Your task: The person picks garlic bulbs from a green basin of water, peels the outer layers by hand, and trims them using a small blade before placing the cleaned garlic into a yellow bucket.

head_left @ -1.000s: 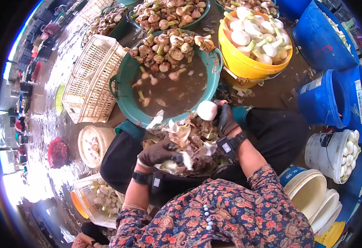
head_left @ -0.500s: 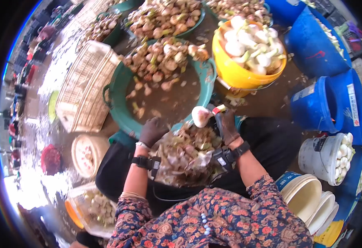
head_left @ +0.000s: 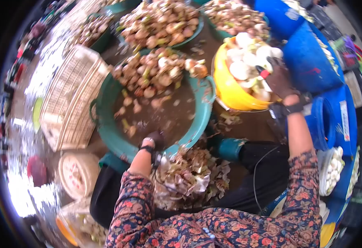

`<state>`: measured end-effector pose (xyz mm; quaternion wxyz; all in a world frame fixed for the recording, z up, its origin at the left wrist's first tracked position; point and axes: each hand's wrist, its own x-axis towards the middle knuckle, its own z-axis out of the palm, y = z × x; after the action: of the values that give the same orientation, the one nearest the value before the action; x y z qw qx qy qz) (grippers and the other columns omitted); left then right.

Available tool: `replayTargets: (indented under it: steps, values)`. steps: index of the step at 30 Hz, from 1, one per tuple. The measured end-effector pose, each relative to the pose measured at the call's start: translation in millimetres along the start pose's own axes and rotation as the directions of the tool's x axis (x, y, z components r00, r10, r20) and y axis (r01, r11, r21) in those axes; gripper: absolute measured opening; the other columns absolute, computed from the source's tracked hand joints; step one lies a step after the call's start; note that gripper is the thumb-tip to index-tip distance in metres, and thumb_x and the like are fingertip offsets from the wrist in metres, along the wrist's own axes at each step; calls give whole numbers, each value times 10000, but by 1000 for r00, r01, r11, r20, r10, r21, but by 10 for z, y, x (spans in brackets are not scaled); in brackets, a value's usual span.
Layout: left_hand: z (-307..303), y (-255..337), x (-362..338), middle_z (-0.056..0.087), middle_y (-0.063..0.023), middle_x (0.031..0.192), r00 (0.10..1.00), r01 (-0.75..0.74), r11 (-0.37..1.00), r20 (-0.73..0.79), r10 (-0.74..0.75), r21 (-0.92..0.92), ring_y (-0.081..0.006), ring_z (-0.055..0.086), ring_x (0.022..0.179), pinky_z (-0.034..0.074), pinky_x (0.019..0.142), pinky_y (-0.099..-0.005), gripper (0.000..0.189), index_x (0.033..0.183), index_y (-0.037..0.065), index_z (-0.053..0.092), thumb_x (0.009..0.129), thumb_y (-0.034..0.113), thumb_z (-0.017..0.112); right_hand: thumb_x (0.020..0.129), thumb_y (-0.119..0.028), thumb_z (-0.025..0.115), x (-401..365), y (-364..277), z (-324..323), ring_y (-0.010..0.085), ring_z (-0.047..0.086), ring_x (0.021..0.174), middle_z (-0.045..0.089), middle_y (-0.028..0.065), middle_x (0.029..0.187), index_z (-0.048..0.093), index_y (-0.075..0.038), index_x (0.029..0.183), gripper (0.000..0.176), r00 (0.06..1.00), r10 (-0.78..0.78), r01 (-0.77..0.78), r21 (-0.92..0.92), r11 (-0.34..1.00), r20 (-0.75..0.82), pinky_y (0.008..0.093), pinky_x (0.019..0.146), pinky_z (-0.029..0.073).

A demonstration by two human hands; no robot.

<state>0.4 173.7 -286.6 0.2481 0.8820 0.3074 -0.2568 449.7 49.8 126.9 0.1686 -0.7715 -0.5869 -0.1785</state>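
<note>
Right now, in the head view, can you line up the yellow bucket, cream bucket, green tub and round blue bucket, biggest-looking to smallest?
1. Green tub
2. Yellow bucket
3. Cream bucket and round blue bucket: too alike to rank; the blue one is partly hidden.

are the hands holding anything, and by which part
Cannot tell: the right hand blurs over garlic bulbs in the yellow bucket; the left hand, at the green basin, hides any hold.

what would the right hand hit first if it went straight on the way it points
Most likely the white garlic bulbs in the yellow bucket, just ahead of the right hand; depth is unclear, so it may be touching some.
</note>
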Motion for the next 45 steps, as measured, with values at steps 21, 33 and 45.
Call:
replayTargets:
  steps: [21, 33, 45]
  values:
    - [-726, -328, -548, 633, -68, 982, 649, 141, 378, -203, -733, -915, -185, 609, 767, 491, 673, -338, 552, 1057, -7, 604, 623, 269, 804, 863, -291, 617, -1885, -2332, 781, 199, 552, 602, 593, 134, 654, 643, -14, 816, 282, 696, 91, -690, 628, 361, 712, 329, 616, 450]
    - [-1882, 1742, -1880, 653, -99, 965, 913, -322, 783, -393, 108, -532, -181, 615, 892, 470, 815, -318, 633, 1140, 35, 562, 607, 284, 799, 831, -351, 572, -1769, -2304, 855, 382, 602, 635, 598, 195, 639, 638, -49, 691, 339, 784, 266, -574, 491, 656, 561, 456, 564, 455]
    - [-1666, 2046, -2209, 596, -37, 1065, 933, -359, 204, -341, 117, -911, -118, 549, 959, 443, 853, -268, 584, 1187, -19, 523, 679, 125, 772, 874, -360, 538, -2090, -2004, 422, 128, 582, 588, 610, 14, 732, 612, -98, 920, 276, 519, -45, -816, 479, -324, 853, 268, 501, 452]
